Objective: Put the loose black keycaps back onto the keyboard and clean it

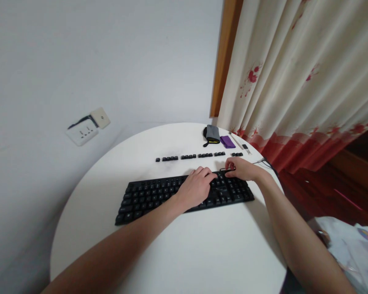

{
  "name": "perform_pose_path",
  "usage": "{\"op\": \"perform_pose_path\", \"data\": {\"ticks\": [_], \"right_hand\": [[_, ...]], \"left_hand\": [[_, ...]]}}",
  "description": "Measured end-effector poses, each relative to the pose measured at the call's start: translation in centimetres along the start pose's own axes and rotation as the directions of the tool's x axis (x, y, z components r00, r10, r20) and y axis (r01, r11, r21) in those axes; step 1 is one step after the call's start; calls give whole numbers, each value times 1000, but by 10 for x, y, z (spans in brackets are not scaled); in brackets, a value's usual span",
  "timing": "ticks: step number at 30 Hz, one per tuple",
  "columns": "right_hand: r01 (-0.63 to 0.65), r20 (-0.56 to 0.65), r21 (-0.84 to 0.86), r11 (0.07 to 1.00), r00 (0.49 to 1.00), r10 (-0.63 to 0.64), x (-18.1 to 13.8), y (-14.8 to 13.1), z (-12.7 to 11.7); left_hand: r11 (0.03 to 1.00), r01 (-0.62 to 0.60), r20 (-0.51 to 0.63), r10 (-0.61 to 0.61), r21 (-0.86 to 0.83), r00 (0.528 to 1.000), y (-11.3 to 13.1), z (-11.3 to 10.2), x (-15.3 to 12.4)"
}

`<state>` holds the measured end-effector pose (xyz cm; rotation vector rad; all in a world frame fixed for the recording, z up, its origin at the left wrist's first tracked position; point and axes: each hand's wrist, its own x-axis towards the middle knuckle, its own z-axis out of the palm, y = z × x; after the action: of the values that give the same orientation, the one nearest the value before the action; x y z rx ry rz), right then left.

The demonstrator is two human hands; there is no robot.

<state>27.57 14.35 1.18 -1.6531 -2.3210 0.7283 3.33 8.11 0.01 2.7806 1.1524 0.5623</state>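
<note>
A black keyboard (159,196) lies across the round white table (202,253). My left hand (196,188) rests flat on its right-middle keys, fingers spread, holding nothing. At the keyboard's top right corner my right hand (243,168) pinches a thin black looped tool (225,169) that touches the keys. Behind the keyboard, several loose black keycaps (188,157) are lined up in a row in small groups.
At the table's far edge lie a grey pouch with a yellow stripe (212,134), a purple flat object (227,141), a thin white stick (236,142) and a small black piece (245,146). A cable (265,163) runs off the right edge. A curtain (294,81) hangs at the right, and a wall socket (82,132) is at the left.
</note>
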Motion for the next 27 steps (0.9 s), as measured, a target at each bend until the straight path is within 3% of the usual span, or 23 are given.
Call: {"op": "perform_pose_path", "data": {"ticks": [4, 8, 10, 12, 14, 19, 27], "right_hand": [[-50, -9, -31, 998, 999, 49, 1, 2, 2], [50, -37, 63, 997, 998, -48, 5, 12, -2], [30, -220, 77, 997, 975, -12, 10, 22, -4], [-73, -466, 44, 996, 880, 85, 17, 34, -5], [-158, -596, -19, 987, 794, 116, 23, 46, -4], [-234, -584, -165, 958, 806, 96, 33, 59, 3], [-231, -535, -267, 936, 843, 56, 35, 49, 4]], "left_hand": [[1000, 2, 4, -2, -5, 1000, 0, 0, 0], [1000, 5, 1, -5, -3, 1000, -1, 0, 0], [1000, 3, -4, -3, -7, 1000, -1, 0, 0], [1000, -2, -3, 2, -10, 1000, -1, 0, 0], [1000, -3, 2, 3, -11, 1000, -1, 0, 0], [1000, -6, 0, 6, -6, 1000, -1, 1, 0], [1000, -19, -10, 19, 8, 1000, -1, 0, -1]]}}
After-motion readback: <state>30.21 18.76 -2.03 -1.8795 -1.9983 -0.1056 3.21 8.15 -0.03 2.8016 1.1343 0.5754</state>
